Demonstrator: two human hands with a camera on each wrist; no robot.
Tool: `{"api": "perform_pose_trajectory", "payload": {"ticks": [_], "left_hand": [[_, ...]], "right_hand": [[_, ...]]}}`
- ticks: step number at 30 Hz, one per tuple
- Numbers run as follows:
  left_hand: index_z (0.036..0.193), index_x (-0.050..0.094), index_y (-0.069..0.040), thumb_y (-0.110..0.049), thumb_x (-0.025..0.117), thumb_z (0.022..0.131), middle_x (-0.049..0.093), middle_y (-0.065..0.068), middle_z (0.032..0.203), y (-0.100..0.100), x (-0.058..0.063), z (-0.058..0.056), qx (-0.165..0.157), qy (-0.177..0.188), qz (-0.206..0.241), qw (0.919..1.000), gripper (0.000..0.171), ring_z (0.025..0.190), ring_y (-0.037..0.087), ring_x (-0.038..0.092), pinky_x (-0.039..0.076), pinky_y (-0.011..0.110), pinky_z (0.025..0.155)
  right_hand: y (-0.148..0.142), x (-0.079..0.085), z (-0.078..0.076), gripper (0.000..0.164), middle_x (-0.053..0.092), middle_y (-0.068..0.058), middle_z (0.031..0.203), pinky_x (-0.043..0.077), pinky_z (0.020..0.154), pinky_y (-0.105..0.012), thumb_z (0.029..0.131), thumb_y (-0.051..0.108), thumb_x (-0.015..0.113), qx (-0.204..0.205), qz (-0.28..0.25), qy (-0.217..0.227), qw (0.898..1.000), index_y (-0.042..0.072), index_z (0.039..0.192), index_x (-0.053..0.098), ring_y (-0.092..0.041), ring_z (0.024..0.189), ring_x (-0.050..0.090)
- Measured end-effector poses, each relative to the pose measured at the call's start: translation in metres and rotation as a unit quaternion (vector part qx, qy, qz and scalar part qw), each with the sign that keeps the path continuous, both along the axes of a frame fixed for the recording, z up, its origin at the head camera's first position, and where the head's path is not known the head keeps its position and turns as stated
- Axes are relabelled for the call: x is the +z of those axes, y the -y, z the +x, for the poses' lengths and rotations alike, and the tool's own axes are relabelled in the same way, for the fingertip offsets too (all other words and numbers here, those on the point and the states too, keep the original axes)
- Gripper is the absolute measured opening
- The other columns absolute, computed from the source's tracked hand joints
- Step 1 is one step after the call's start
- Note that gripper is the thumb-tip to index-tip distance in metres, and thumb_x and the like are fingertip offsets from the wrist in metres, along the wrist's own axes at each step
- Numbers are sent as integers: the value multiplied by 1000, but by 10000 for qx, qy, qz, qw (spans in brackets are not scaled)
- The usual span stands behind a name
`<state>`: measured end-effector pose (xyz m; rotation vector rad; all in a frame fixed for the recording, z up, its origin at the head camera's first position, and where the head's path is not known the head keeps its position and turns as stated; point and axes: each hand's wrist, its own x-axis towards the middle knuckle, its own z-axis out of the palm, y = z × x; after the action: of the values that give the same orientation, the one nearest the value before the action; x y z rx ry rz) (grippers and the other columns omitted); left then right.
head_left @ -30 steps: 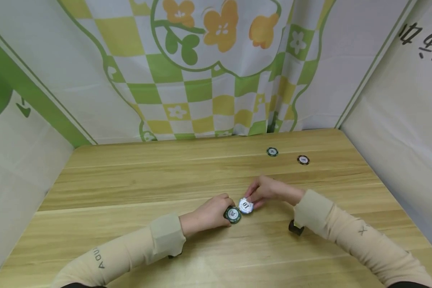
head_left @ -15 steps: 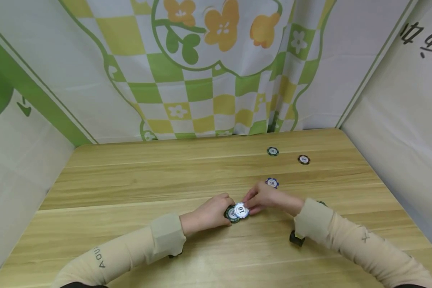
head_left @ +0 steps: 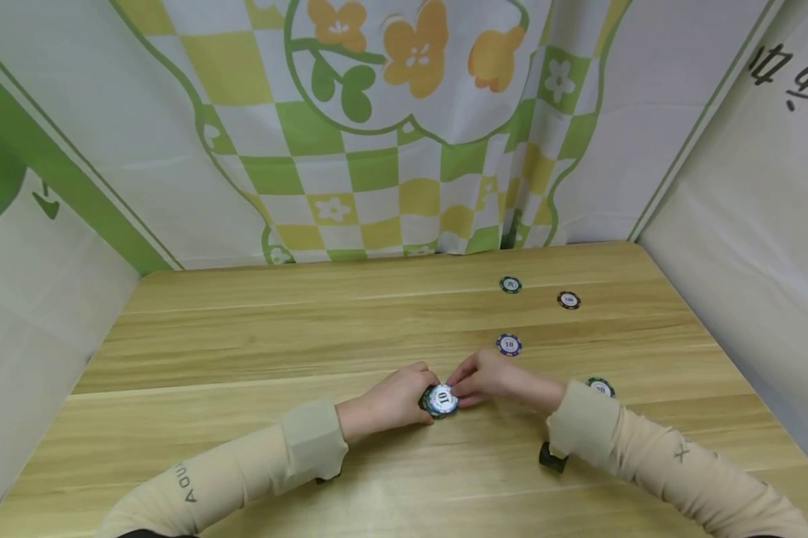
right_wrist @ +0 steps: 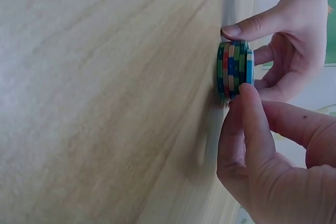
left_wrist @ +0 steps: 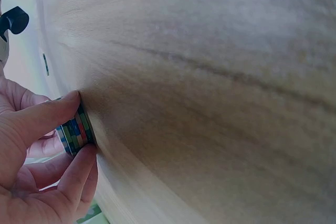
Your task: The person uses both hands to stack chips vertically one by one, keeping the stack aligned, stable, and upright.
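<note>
My left hand (head_left: 392, 397) grips a short stack of poker chips (right_wrist: 229, 72) that stands on the table, thumb on one side and fingers on the other. Edges of green, red and blue show in the stack from the right wrist view. A light blue chip (head_left: 442, 400) with a white face marked 10 lies on top, set slightly off the chips below. The thumb and fingers of my right hand (head_left: 496, 377) pinch that top chip at its right edge. In the left wrist view the left thumb and fingers (left_wrist: 79, 169) touch the stack's sides.
To the right on the wooden table (head_left: 242, 336) lie single chips: a blue one (head_left: 509, 344) marked 10, a green one (head_left: 510, 284), a dark one (head_left: 569, 300) marked 100. Another green chip (head_left: 601, 387) sits beside the right sleeve. A patterned curtain (head_left: 390, 179) hangs behind.
The right hand has carried the light blue chip leftward, from beside the stack to on top of it. The left hand stays in place. Blue and green chips came into view as the right arm shifted.
</note>
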<state>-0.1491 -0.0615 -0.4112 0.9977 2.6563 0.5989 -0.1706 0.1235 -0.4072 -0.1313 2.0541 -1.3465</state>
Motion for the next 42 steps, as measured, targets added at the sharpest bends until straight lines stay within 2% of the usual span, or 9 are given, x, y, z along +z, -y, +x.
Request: {"api": "perform_pose_trajectory", "payload": {"ticks": [9, 21, 23, 25, 28, 30, 32, 38, 42], "left_hand": [[96, 62, -2, -13, 80, 66, 54, 2, 90, 0, -2, 0, -17, 22, 9, 10000, 37, 81, 12, 52, 45, 21, 73], [94, 62, -3, -13, 80, 65, 54, 2, 89, 0, -6, -1, -40, -85, 120, 9999, 36, 79, 12, 51, 44, 21, 70], [94, 62, -3, -13, 79, 65, 55, 2, 89, 0, -6, -1, -33, -79, 143, 9999, 36, 79, 12, 52, 44, 21, 70], [95, 62, -3, -13, 79, 65, 55, 2, 90, -1, -6, -1, -6, -43, 143, 9999, 36, 79, 12, 52, 45, 21, 71], [95, 62, -2, -13, 80, 65, 55, 3, 90, -1, -5, -1, 7, -36, 132, 9999, 37, 80, 12, 52, 45, 22, 72], [95, 62, -2, -13, 80, 65, 54, 3, 90, -1, -5, -2, 23, -28, 106, 9999, 37, 80, 13, 53, 45, 22, 73], [94, 61, -2, -13, 80, 65, 55, 3, 89, -1, -4, -2, 9, -51, 93, 9999, 37, 80, 13, 53, 45, 22, 72], [95, 61, -2, -14, 80, 65, 55, 3, 90, -1, -2, -2, -33, -102, 42, 9999, 37, 81, 14, 53, 46, 23, 73], [95, 61, -3, -14, 80, 65, 55, 3, 91, -1, -2, -2, -71, -176, 10, 9998, 37, 81, 14, 53, 46, 23, 74]], "right_hand": [[5, -3, 3, 17, 65, -15, 88, 54, 68, -26, 81, -7, 59, 93, 46, -41, 9999, -13, 97, 61, -16, 74, 64], [7, -5, 6, 15, 66, -15, 87, 54, 67, -26, 81, -6, 61, 2, 119, -260, 9996, -12, 95, 63, -16, 74, 65], [6, -3, 7, 15, 66, -15, 86, 54, 67, -26, 81, -5, 61, 18, 175, -350, 9992, -12, 95, 63, -16, 73, 65], [4, -2, 6, 15, 67, -14, 84, 54, 65, -26, 81, -3, 63, 188, 309, -671, 9971, -11, 94, 64, -14, 71, 64], [-1, 1, 5, 15, 68, -10, 83, 52, 68, -27, 80, 3, 65, 641, 752, -1576, 9825, -6, 91, 67, -12, 73, 61], [-5, 3, 3, 15, 68, -8, 84, 50, 70, -28, 79, 6, 67, 940, 1043, -2285, 9634, -3, 90, 68, -13, 77, 60], [-8, 7, 2, 15, 68, -6, 87, 49, 74, -29, 79, 7, 68, 1103, 1271, -2764, 9462, -1, 91, 69, -16, 82, 60], [-15, 15, -3, 23, 67, -10, 97, 50, 75, -33, 80, 7, 67, 1588, 1734, -3276, 9151, -2, 101, 65, -21, 88, 62], [-21, 17, -5, 29, 63, -14, 105, 48, 82, -37, 81, 6, 65, 2009, 1943, -3640, 8885, -4, 108, 61, -26, 97, 59]]}}
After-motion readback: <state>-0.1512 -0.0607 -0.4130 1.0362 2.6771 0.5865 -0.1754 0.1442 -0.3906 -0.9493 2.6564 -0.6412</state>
